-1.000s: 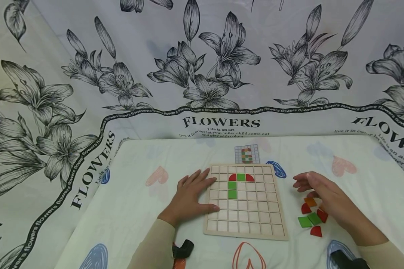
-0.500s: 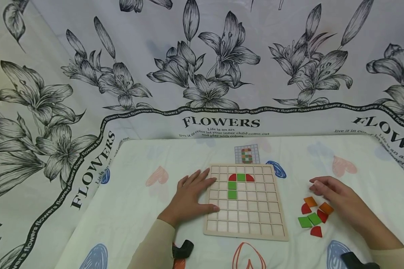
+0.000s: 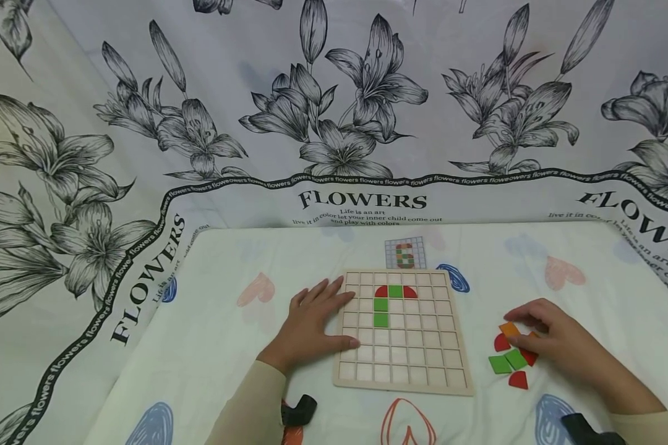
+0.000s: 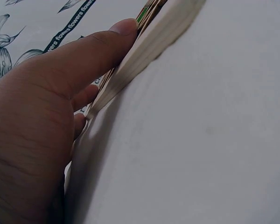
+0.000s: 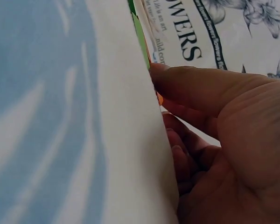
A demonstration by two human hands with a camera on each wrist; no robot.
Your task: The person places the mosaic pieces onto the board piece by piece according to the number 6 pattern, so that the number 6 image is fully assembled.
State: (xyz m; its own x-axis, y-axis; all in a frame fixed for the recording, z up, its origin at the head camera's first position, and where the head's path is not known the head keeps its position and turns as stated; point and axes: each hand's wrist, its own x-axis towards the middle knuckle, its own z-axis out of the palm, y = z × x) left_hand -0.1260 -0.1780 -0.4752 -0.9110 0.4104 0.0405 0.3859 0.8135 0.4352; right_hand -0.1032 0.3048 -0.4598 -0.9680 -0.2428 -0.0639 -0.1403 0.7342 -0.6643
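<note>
A wooden grid board (image 3: 417, 355) lies on the table, with two red rounded tiles (image 3: 409, 292) and several green square tiles (image 3: 381, 319) set in its upper cells. My left hand (image 3: 306, 327) rests along its left edge, fingers spread and thumb on the rim; the left wrist view shows the thumb (image 4: 100, 49) over the board's side. To the right of the board, my right hand (image 3: 559, 340) pinches an orange square tile (image 3: 508, 329) between thumb and forefinger. Under and beside that hand lie green squares (image 3: 500, 364) and red rounded pieces (image 3: 518, 380); another orange tile is mostly hidden by it.
Behind the board lies a small printed card (image 3: 417, 247) showing a grid with a coloured figure. A pale cloth (image 3: 200, 346) with hearts and scribbles covers the table. A flower-printed curtain (image 3: 351, 123) hangs behind it.
My right hand drew back right from above the loose tiles, then came down onto them and took hold of the orange square. The left hand stays on the board.
</note>
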